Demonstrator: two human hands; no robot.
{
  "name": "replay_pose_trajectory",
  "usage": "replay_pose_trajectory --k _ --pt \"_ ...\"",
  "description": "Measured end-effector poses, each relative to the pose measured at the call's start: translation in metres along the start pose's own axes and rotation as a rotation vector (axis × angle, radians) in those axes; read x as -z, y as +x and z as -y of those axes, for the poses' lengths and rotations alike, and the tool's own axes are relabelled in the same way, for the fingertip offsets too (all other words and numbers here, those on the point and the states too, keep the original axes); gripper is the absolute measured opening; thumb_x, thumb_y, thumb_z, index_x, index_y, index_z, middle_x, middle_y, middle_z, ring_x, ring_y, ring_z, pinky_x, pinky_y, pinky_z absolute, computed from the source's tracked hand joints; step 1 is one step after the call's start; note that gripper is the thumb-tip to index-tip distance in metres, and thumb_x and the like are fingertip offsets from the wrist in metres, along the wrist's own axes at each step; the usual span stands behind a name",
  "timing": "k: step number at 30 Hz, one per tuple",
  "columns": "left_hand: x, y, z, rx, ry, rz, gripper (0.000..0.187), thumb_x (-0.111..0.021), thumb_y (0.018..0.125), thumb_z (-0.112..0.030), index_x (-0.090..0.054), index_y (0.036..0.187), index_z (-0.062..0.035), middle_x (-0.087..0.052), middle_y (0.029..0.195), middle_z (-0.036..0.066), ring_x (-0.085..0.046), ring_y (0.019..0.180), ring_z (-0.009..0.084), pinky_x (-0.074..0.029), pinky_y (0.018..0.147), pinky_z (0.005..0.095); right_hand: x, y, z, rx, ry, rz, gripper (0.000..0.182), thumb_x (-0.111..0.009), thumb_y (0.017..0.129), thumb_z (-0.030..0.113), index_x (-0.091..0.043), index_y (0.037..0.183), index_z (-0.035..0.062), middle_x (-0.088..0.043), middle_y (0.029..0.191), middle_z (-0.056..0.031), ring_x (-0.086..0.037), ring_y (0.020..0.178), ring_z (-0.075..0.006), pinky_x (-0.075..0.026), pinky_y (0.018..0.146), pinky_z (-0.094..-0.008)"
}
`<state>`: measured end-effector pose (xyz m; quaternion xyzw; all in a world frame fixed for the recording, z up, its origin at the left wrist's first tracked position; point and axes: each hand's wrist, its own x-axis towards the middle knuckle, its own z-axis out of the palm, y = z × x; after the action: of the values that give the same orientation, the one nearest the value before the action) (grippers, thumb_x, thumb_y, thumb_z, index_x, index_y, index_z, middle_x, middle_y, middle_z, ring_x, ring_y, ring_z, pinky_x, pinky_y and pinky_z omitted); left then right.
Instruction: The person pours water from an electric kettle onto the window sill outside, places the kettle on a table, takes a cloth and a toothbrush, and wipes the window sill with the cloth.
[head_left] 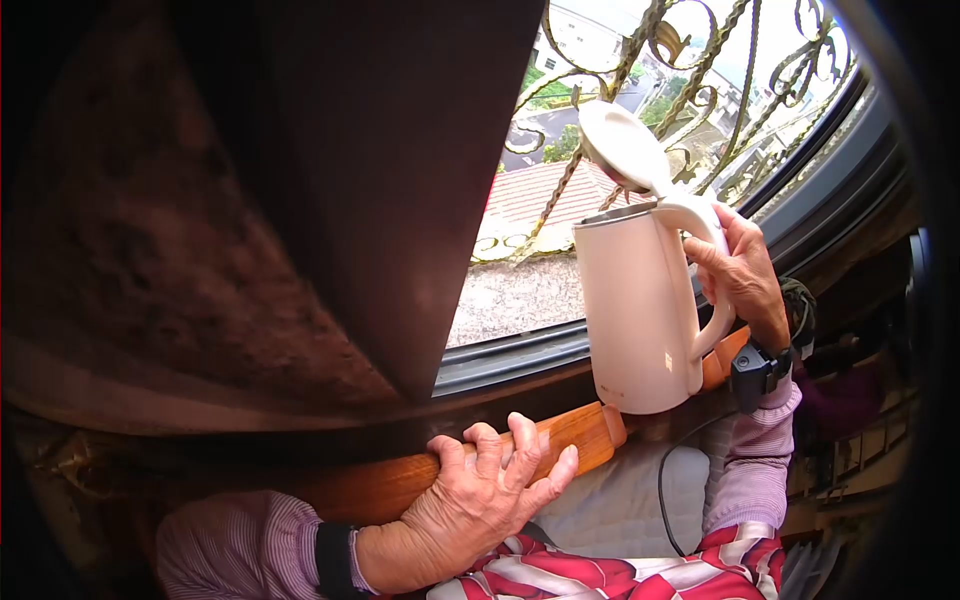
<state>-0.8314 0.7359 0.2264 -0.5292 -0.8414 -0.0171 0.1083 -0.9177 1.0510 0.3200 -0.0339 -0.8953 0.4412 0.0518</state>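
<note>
A pale cream-pink electric kettle [628, 310] is held up in front of the window, almost upright, its hinged lid [622, 145] standing open. My right hand [742, 265] is closed around the upper part of its handle. The metal rim shows, but the inside of the kettle is hidden. Lower down, my left hand [480, 490] lies on a long brown wooden piece [570, 440], fingers apart and slightly bent, holding nothing.
Behind the kettle is a window with a twisted metal grille [690, 75] and a dark frame [520, 370]. A large dark panel [370, 170] fills the upper left. Pale padded fabric [640, 490] and a thin black cable [662, 490] lie below the kettle.
</note>
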Motion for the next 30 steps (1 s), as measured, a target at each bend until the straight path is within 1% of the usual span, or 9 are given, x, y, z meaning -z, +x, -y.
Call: replay_pose_trajectory --k 5,7,10,13,14,18,21,25,30 --pt "0.003 0.001 0.003 -0.007 -0.003 0.014 0.048 -0.046 0.089 -0.021 -0.038 0.136 -0.019 -0.046 0.114 0.023 -0.051 0.083 0.0284 -0.043 0.057 0.0414 0.007 -0.008 0.004 0.033 0.199 -0.049 0.038 -0.069 0.084 0.017 -0.054 0.111 -0.0049 -0.059 0.073 -0.0026 -0.047 0.044 -0.0026 -0.039 0.037 -0.0178" --pt "0.0 0.001 0.002 -0.011 0.023 -0.003 0.047 -0.046 0.089 -0.021 -0.038 0.136 -0.0191 -0.046 0.114 0.022 -0.052 0.082 0.0283 -0.043 0.057 0.0411 0.009 -0.011 0.004 0.047 0.279 -0.053 0.037 -0.069 0.083 0.015 -0.054 0.11 -0.0049 -0.056 0.073 -0.0026 -0.048 0.046 -0.0042 -0.041 0.038 -0.0185" --pt "0.005 0.003 0.002 -0.005 0.008 0.038 0.048 -0.047 0.089 -0.021 -0.039 0.136 -0.0194 -0.046 0.114 0.023 -0.052 0.082 0.0282 -0.043 0.056 0.0406 0.011 -0.017 0.003 0.026 0.42 -0.08 0.033 -0.066 0.085 0.014 -0.054 0.109 -0.004 -0.053 0.071 -0.0026 -0.05 0.048 -0.0068 -0.043 0.038 -0.0195" --pt "-0.001 0.002 0.0 -0.001 0.008 0.003 0.049 -0.049 0.088 -0.021 -0.039 0.136 -0.0195 -0.047 0.114 0.023 -0.051 0.081 0.0277 -0.042 0.056 0.0404 0.012 -0.019 0.0 0.047 0.48 -0.078 0.031 -0.064 0.086 0.015 -0.053 0.108 -0.0035 -0.054 0.071 -0.0036 -0.051 0.049 -0.0069 -0.043 0.038 -0.0197" --pt "0.0 0.003 0.001 -0.005 0.012 0.006 0.049 -0.049 0.088 -0.021 -0.039 0.135 -0.0195 -0.047 0.113 0.023 -0.051 0.08 0.0275 -0.042 0.055 0.0403 0.012 -0.019 0.0 0.017 0.479 -0.087 0.03 -0.063 0.087 0.016 -0.053 0.108 -0.0036 -0.055 0.071 -0.0042 -0.052 0.049 -0.0071 -0.044 0.039 -0.0198" --pt "-0.002 0.004 0.0 -0.022 0.029 0.006 0.048 -0.05 0.087 -0.021 -0.04 0.135 -0.0197 -0.048 0.112 0.023 -0.051 0.078 0.0268 -0.042 0.053 0.0398 0.012 -0.019 -0.005 0.017 0.53 -0.028 0.028 -0.062 0.089 0.016 -0.053 0.107 -0.004 -0.055 0.071 -0.0044 -0.053 0.052 -0.0072 -0.045 0.04 -0.0197" --pt "-0.01 0.005 0.0 -0.029 0.049 -0.018 0.049 -0.048 0.087 -0.022 -0.04 0.135 -0.0198 -0.048 0.112 0.023 -0.051 0.077 0.027 -0.042 0.053 0.0391 0.014 -0.016 -0.012 0.019 0.517 -0.031 0.033 -0.061 0.089 0.019 -0.053 0.111 -0.0034 -0.055 0.073 -0.006 -0.052 0.051 -0.0087 -0.045 0.039 -0.0207" --pt "-0.01 0.004 0.0 -0.046 0.062 0.007 0.05 -0.048 0.087 -0.023 -0.039 0.136 -0.0196 -0.048 0.112 0.024 -0.051 0.078 0.0273 -0.043 0.054 0.0394 0.02 -0.012 -0.02 -0.021 0.498 -0.039 0.028 -0.061 0.09 0.018 -0.054 0.105 -0.0039 -0.055 0.073 -0.0049 -0.053 0.053 -0.0084 -0.047 0.041 -0.0217" --pt "-0.011 0.0 -0.002 -0.036 0.026 -0.013 0.05 -0.046 0.088 -0.022 -0.038 0.138 -0.0188 -0.046 0.112 0.024 -0.051 0.079 0.0278 -0.043 0.055 0.0408 0.019 -0.008 -0.024 -0.045 0.518 -0.035 0.028 -0.06 0.091 0.02 -0.054 0.104 -0.0034 -0.056 0.077 -0.0062 -0.054 0.056 -0.0095 -0.047 0.041 -0.023"
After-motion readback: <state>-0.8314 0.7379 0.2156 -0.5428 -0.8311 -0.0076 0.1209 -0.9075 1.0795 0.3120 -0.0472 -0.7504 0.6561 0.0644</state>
